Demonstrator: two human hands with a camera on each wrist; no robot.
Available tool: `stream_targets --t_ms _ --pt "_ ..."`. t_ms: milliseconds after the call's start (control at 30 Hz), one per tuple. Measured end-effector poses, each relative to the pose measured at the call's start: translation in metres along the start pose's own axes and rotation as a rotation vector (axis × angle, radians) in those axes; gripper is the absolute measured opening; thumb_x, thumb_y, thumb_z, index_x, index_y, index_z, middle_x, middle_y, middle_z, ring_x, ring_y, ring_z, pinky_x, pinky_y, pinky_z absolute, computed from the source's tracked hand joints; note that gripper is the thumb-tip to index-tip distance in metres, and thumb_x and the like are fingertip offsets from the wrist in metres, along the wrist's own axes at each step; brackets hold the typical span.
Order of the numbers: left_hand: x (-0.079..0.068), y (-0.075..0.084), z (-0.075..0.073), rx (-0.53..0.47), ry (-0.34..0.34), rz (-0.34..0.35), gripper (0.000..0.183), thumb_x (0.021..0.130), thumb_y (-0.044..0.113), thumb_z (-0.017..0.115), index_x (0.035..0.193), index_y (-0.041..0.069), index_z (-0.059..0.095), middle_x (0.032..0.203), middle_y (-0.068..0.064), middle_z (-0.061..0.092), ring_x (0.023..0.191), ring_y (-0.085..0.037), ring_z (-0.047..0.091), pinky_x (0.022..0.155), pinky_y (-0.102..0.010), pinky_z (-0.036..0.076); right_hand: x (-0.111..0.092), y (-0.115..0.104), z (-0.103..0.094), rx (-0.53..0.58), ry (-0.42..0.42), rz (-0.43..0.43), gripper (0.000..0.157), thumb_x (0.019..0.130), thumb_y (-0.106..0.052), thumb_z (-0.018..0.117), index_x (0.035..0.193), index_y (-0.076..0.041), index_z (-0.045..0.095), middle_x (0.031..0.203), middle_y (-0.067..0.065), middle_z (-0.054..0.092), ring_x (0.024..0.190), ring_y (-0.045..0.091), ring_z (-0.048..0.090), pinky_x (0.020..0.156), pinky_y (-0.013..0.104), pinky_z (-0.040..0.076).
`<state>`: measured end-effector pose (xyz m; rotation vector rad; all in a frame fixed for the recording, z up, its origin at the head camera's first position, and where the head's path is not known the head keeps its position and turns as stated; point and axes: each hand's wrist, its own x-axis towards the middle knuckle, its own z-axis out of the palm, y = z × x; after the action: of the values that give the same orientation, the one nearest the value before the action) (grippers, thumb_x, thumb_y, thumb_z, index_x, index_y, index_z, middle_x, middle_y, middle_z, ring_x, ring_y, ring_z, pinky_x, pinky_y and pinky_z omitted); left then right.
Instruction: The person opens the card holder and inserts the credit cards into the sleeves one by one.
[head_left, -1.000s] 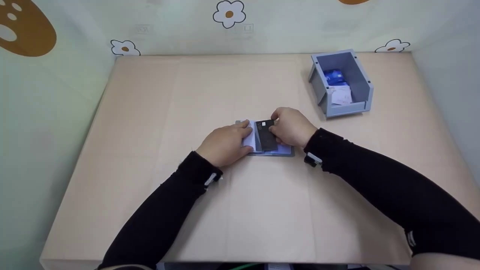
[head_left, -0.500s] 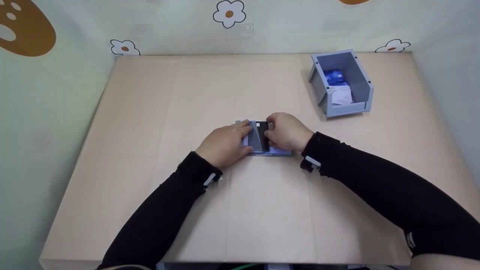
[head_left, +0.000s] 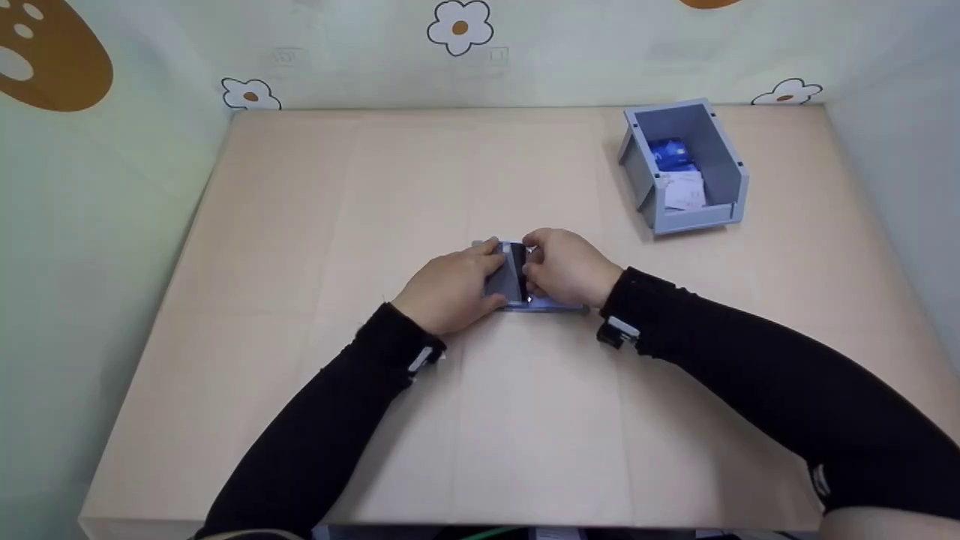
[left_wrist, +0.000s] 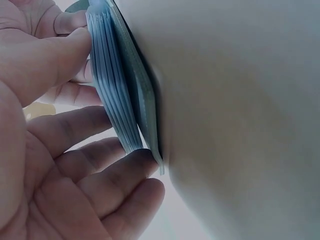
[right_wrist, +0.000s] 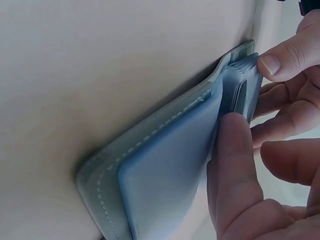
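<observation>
Lying on the table is a grey-blue card holder [right_wrist: 135, 147] with stitched edges and a stack of clear plastic sleeves [left_wrist: 112, 85]. My left hand [head_left: 454, 289] grips its left side, thumb at the near edge and fingers farther back. A black card [head_left: 517, 271] sits mostly inside a clear sleeve, a dark strip showing on its right. My right hand [head_left: 570, 262] holds the card's right edge with bent fingers. In the right wrist view, one fingertip [right_wrist: 235, 122] touches the card's edge between the sleeves; the rest of the card is hidden.
At the back right stands a grey open-front bin [head_left: 694, 219]. Inside it lie blue cards [head_left: 670, 154] and pale cards [head_left: 682, 191]. A beige cloth covers the table [head_left: 337, 187], with patterned walls behind and at the sides.
My right hand has moved left, and the black card has slid leftward into the clear sleeve, leaving only a narrow strip uncovered. The left hand has stayed in place.
</observation>
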<state>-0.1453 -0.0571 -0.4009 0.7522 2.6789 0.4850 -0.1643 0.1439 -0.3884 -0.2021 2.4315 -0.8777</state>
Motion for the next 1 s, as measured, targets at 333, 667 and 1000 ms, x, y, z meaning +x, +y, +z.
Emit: stream_targets --t_ms 333,667,1000 --pt "0.000 0.000 0.001 0.003 -0.003 0.006 0.066 0.100 0.037 0.071 0.156 0.010 0.051 0.169 -0.015 0.038 0.152 -0.034 0.044 0.123 -0.045 0.040 -0.005 0.002 -0.002 -0.015 0.026 -0.066 0.052 0.104 -0.009 0.057 0.153 0.006 0.046 0.123 0.016 0.074 0.092 0.018 0.074 0.086 0.031 0.058" --pt "0.000 -0.003 0.000 0.005 0.027 -0.084 0.067 0.099 0.047 0.069 0.156 0.015 0.052 0.168 -0.018 0.039 0.145 -0.037 0.053 0.118 -0.050 0.046 -0.025 0.019 -0.028 -0.071 0.151 -0.140 0.035 0.101 -0.010 0.065 0.134 0.002 0.065 0.124 0.019 0.072 0.115 0.032 0.069 0.099 0.047 0.057" --pt "0.008 -0.004 -0.006 0.076 -0.012 -0.150 0.082 0.101 0.056 0.063 0.163 0.010 0.037 0.160 -0.020 0.049 0.147 -0.034 0.050 0.122 -0.051 0.040 -0.035 0.045 -0.045 -0.132 0.173 -0.022 0.034 0.097 -0.013 0.067 0.126 0.004 0.067 0.118 0.021 0.067 0.108 0.033 0.059 0.098 0.050 0.051"
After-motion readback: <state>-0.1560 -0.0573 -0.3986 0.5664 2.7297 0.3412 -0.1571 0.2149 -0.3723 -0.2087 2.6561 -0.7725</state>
